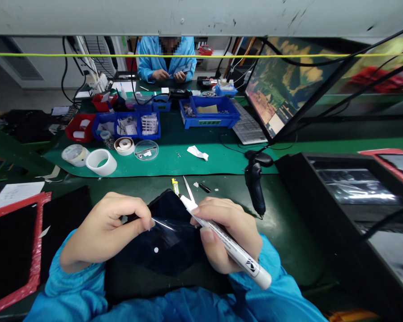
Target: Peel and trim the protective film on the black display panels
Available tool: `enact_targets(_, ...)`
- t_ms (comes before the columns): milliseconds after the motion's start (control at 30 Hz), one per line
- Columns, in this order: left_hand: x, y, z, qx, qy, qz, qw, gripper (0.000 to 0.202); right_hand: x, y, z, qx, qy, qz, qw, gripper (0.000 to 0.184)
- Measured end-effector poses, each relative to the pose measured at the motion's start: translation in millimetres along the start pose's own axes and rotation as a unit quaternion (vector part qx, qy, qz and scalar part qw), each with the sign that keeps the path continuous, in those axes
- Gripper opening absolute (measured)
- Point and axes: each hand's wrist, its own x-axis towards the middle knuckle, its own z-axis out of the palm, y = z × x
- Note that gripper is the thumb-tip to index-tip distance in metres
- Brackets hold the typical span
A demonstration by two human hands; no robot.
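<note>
My left hand [110, 228] is closed in a pinch on the edge of a clear plastic film [169, 228]. The film spans from those fingertips toward my right hand, over a dark, glossy flat panel [166, 201]. A small white round dot [156, 250] shows on the film or the panel; I cannot tell which. In my right hand [231, 228] is a white marker pen [242, 257], its tip pointing up and left. Just beyond the tip lie a yellow lighter-like piece [175, 185], a pointed pale tool [188, 188] and a small black cap-like piece [204, 188].
An electric screwdriver [255, 188] lies to the right, beside a large black case [319, 232]. Tape rolls [101, 162] and blue parts bins [150, 125] stand behind. A red-edged panel [36, 241] is at left. Across the bench sits a person in blue [147, 53].
</note>
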Motion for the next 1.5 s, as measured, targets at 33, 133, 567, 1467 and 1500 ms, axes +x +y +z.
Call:
enact_targets(33, 0.1, -0.1, 0.0, 0.000, 0.001, 0.000, 1.000, 0.022, -0.2, 0.1, 0.4, -0.001, 0.000, 0.000, 1.000, 0.024)
enact_targets(133, 0.2, 0.5, 0.0, 0.000, 0.003, 0.000, 1.000, 0.024, -0.3, 0.3, 1.4, -0.003, 0.003, -0.004, 1.000, 0.022)
enact_targets(567, 0.1, -0.7, -0.1, -0.006, 0.005, -0.003, 1.000, 0.023, 0.4, 0.8, -0.2, -0.002, 0.000, -0.006, 1.000, 0.024)
enact_targets(1467, 0.4, -0.9, 1.6, -0.004, 0.011, 0.006, 1.000, 0.025, -2.7, 3.0, -3.7, 0.010, -0.014, 0.007, 1.000, 0.022)
enact_targets(1500, 0.2, -1.2, 1.5, -0.006, 0.010, 0.006, 1.000, 0.025, -2.8, 3.1, -3.7, 0.012, -0.015, 0.005, 1.000, 0.022)
